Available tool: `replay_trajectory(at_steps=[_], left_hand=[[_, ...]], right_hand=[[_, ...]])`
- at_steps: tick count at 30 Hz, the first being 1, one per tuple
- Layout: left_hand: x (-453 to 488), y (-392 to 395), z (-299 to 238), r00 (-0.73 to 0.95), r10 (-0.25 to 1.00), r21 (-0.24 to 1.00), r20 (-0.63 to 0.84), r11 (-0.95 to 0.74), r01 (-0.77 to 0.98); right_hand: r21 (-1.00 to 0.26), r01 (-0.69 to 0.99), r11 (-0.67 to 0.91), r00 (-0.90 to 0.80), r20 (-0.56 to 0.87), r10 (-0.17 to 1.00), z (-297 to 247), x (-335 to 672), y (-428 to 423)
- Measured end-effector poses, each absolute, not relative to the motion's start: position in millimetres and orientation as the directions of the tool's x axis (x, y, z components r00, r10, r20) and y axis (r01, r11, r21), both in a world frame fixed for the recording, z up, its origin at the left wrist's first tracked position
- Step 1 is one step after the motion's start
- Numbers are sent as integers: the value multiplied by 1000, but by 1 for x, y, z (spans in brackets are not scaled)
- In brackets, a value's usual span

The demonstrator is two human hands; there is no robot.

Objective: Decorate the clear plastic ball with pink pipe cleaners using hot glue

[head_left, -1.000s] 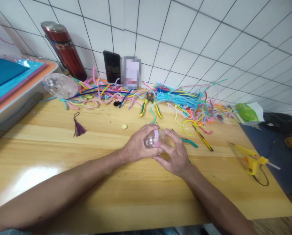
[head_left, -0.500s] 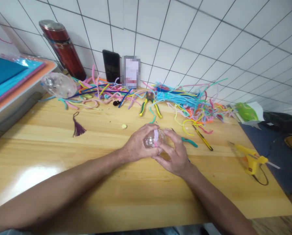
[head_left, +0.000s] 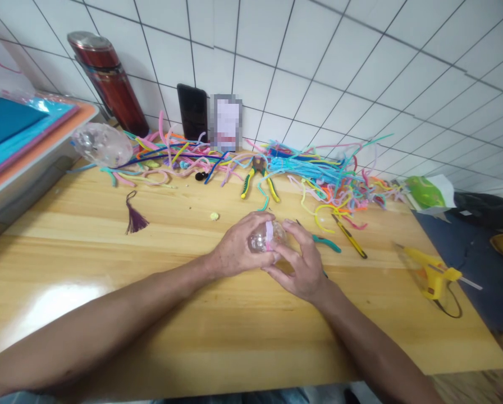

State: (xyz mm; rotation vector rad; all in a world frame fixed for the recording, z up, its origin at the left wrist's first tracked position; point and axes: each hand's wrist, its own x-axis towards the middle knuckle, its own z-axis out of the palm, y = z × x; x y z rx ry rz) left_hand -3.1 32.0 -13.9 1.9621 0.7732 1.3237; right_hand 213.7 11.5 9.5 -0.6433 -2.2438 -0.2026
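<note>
Between both hands is a clear plastic ball [head_left: 257, 241] with a lilac-pink pipe-cleaner strip [head_left: 269, 233] across its front. My left hand [head_left: 239, 247] wraps the ball from the left, its thumb along the underside. My right hand [head_left: 304, 264] grips the right side with thumb and fingers bent. Part of the ball is hidden by the fingers. Just behind the right hand lies a teal-handled tool [head_left: 327, 243], its working end mostly covered. Yellow-green pliers [head_left: 257, 177] rest spread beyond the hands, and a small pale-yellow bit [head_left: 214, 216] sits left of them.
Pipe cleaners [head_left: 306, 168] heap along the wall. A yellow cutter knife [head_left: 350, 238] and a yellow glue gun [head_left: 434, 275] lie to the right. A purple tassel [head_left: 136, 216], a clear plastic bag [head_left: 102, 147], a red thermos [head_left: 112, 84] and a black phone [head_left: 192, 112] are at left and back.
</note>
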Motion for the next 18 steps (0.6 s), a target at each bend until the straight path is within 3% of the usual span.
replay_trajectory(at_steps=[18], left_hand=[[-4, 32, -14, 321, 765, 780, 559, -616, 110]], right_hand=[[-58, 510, 858, -580, 713, 393, 11, 213, 11]])
